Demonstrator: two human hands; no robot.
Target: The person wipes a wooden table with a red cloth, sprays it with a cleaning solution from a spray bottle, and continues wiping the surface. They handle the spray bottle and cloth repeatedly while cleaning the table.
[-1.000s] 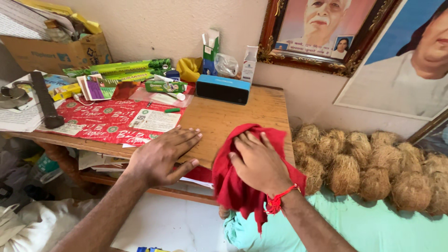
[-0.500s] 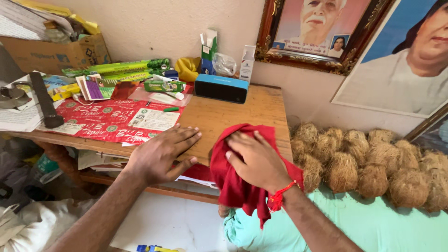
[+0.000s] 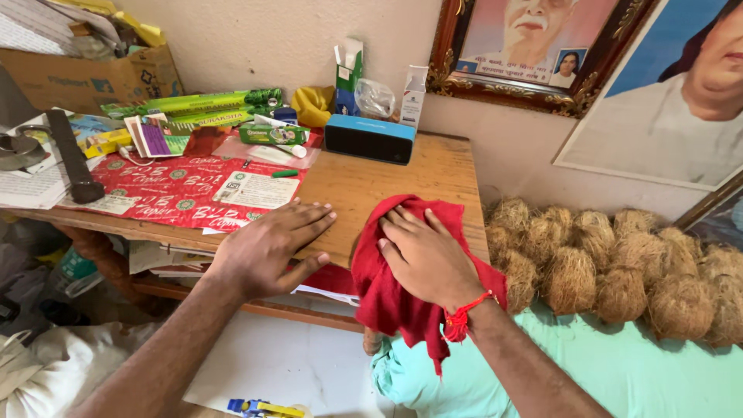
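My right hand (image 3: 428, 255) presses flat on a red cloth (image 3: 387, 298) at the near right corner of the wooden table (image 3: 387, 182); part of the cloth hangs over the table's front edge. A red thread is tied around that wrist. My left hand (image 3: 267, 248) lies flat, fingers spread, on the table's front edge, beside a red printed paper wrapper (image 3: 178, 197).
A blue and black speaker box (image 3: 368, 138) stands at the table's back, with small cartons, green tubes, cards and a black strap to the left. Several husked coconuts (image 3: 619, 267) lie to the right on a green sheet. Framed portraits lean against the wall.
My right hand slid the red cloth back toward the front edge and then slightly forward again, a small rubbing motion. My left hand has stayed where it was.
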